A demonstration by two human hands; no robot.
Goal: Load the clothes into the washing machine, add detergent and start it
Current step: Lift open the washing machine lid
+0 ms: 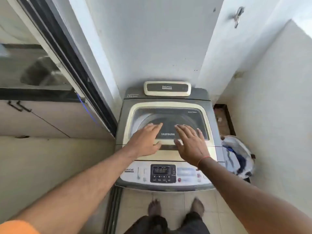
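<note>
One washing machine (pixel 166 135), one laundry basket (pixel 238 156), two hands (pixel 146 143).

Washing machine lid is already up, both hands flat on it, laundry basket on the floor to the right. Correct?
Not quite. The head view shows the lid closed. The left hand and right hand lie flat on it; the laundry basket is on the floor, right.

You wore an orange sleeve (pixel 16 227) on your left arm and a thin orange thread (pixel 203 159) around your right wrist. Your trousers (pixel 168 224) were dark, and your feet (pixel 154 207) were bare.
</note>
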